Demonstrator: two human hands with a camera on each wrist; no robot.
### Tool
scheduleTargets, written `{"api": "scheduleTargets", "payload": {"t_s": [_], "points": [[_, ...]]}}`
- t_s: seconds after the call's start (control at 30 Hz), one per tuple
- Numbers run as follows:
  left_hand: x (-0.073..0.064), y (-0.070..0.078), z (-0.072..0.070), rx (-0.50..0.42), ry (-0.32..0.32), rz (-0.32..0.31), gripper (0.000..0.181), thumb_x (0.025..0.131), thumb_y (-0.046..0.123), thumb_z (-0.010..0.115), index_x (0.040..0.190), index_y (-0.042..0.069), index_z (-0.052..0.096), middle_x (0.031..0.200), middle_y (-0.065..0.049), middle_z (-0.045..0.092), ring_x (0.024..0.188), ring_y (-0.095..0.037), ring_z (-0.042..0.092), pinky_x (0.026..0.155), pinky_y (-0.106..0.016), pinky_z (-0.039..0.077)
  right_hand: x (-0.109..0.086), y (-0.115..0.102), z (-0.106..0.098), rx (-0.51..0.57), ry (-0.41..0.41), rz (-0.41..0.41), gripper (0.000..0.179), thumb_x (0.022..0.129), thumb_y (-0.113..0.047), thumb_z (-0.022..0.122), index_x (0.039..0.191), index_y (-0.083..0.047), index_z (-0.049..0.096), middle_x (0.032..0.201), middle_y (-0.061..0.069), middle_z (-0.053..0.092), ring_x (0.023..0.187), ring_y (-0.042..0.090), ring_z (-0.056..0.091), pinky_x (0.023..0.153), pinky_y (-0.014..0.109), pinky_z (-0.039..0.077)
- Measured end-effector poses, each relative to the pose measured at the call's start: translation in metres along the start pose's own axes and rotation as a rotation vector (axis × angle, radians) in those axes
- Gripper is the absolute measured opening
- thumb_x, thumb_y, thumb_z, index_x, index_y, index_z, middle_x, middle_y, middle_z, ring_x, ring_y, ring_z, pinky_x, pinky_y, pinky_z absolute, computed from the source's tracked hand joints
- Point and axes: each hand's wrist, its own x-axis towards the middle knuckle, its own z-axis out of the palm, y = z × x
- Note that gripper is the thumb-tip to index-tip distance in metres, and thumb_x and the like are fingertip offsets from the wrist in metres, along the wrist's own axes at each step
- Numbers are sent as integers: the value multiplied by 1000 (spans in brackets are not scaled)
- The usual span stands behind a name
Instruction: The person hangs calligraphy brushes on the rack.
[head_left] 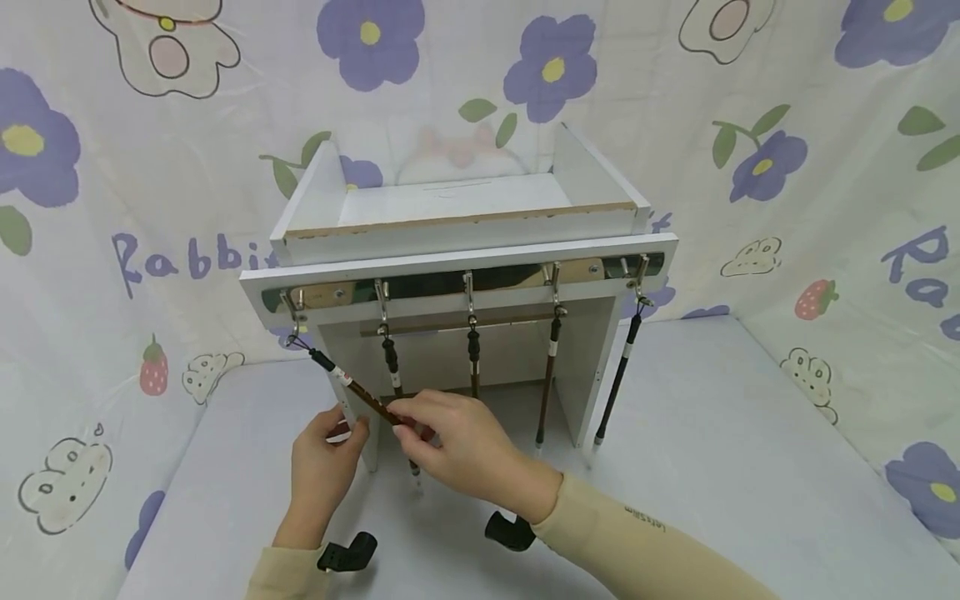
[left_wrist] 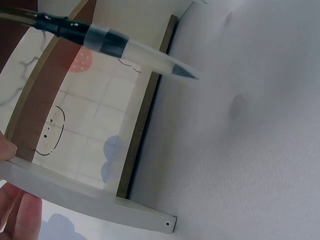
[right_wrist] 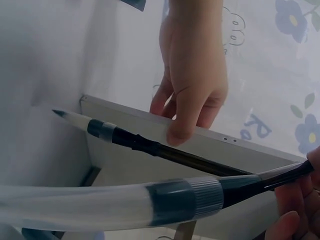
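A calligraphy brush (head_left: 352, 387) hangs by its loop from the leftmost hook, and its dark handle slants down to my right hand (head_left: 468, 446). That hand pinches the lower handle between thumb and fingers. In the right wrist view, the held brush (right_wrist: 207, 195) shows a cloudy sleeve over its tip. My left hand (head_left: 322, 467) grips the front edge of the left side panel (right_wrist: 200, 147), its thumb on the inner face. Another hanging brush (left_wrist: 105, 40), with a dark pointed tip, crosses in front of the panel in the left wrist view.
A white wooden shelf (head_left: 450, 247) stands on the pale table (head_left: 675, 467), a hook strip along its front. Several more brushes hang there, including the middle brush (head_left: 474, 346) and the rightmost brush (head_left: 618, 375). A patterned cloth (head_left: 847, 250) covers the wall behind.
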Motion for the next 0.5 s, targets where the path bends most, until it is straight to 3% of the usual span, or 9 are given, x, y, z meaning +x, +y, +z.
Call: {"api": "scheduleTargets", "payload": {"t_s": [0.3, 0.5], "points": [[0, -2, 1, 5, 10, 9, 30, 91, 21, 66, 119, 11, 69, 107, -8, 68, 95, -27, 66, 70, -40, 58, 4, -2, 2, -62, -7, 66, 21, 95, -17, 61, 113, -12, 69, 94, -6, 67, 72, 0, 58, 61, 11, 46], [1, -4, 1, 2, 10, 22, 29, 90, 19, 67, 117, 11, 69, 106, -7, 68, 95, -26, 66, 70, -39, 58, 5, -7, 2, -36, -55, 139, 15, 94, -17, 63, 107, -12, 69, 95, -6, 66, 73, 3, 59, 62, 11, 46]]}}
